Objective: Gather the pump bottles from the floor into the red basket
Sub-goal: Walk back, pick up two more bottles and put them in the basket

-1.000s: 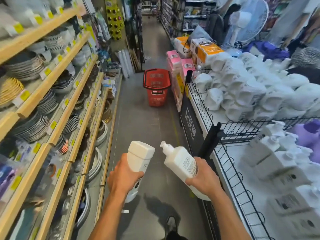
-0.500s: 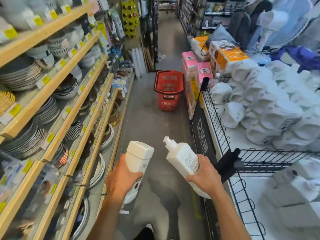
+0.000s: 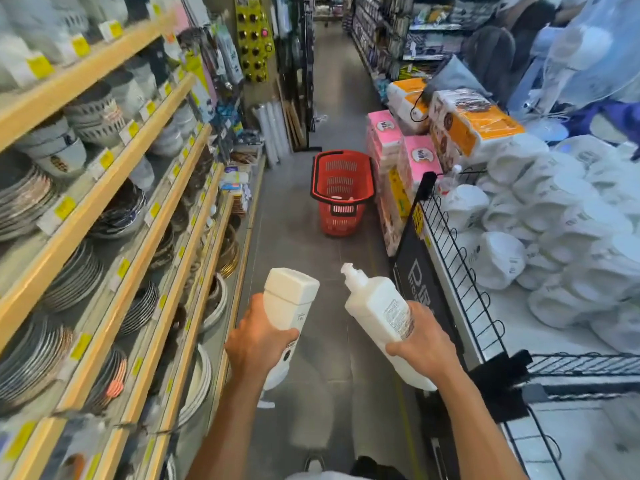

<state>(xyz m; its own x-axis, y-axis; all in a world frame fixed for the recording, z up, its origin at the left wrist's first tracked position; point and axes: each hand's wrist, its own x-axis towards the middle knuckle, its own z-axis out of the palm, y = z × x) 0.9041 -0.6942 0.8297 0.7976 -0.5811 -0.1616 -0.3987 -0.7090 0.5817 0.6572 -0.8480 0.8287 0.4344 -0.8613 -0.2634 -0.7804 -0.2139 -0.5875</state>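
We hold one white pump bottle in each of our hands: our left hand (image 3: 258, 337) wraps the left bottle (image 3: 289, 299) with its flat base pointing ahead, and our right hand (image 3: 424, 344) grips the right bottle (image 3: 377, 310) around its body, pump nozzle forward. The red basket (image 3: 343, 221) stands on the aisle floor (image 3: 294, 244) well ahead, beside stacked pink packs (image 3: 419, 157). Tossing from here would likely miss or tip it, and our right arm passes close to the wire bin (image 3: 450, 237), whose corner could knock that bottle loose. Print on both bottle labels is too small to read; the black sign (image 3: 415, 271) on the bin shows large pale letters starting with "P", the rest unclear.
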